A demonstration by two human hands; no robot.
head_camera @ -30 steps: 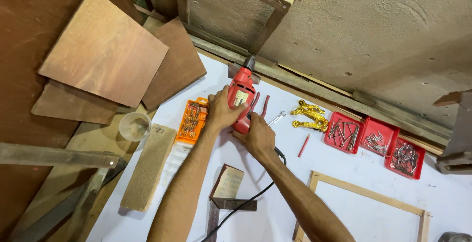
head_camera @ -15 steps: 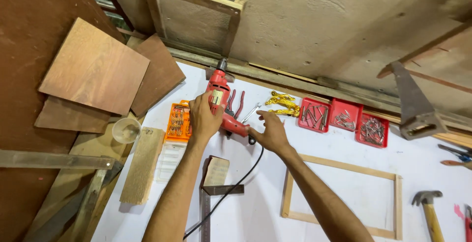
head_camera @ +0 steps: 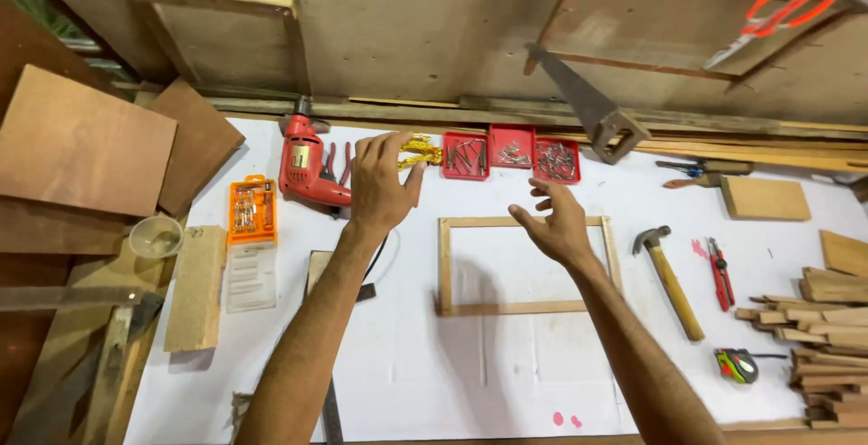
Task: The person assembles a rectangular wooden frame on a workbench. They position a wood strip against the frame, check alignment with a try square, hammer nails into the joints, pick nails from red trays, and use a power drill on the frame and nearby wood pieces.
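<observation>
Hands (head_camera: 380,183) (head_camera: 556,225) hover open-fingered above the wooden frame (head_camera: 524,264).

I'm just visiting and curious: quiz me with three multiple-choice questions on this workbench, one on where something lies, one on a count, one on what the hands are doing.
1. Where does the red drill lie?
A. beside the orange bit case
B. inside the wooden frame
C. on the hammer

2. How many red trays sit in the row?
A. two
B. three
C. five

3. What do the left hand and right hand hold?
A. the drill
B. a saw
C. nothing

Answers:
1. A, the drill rests just right of the case.
2. B, three trays stand side by side.
3. C, both hands are open above the white table.
</observation>
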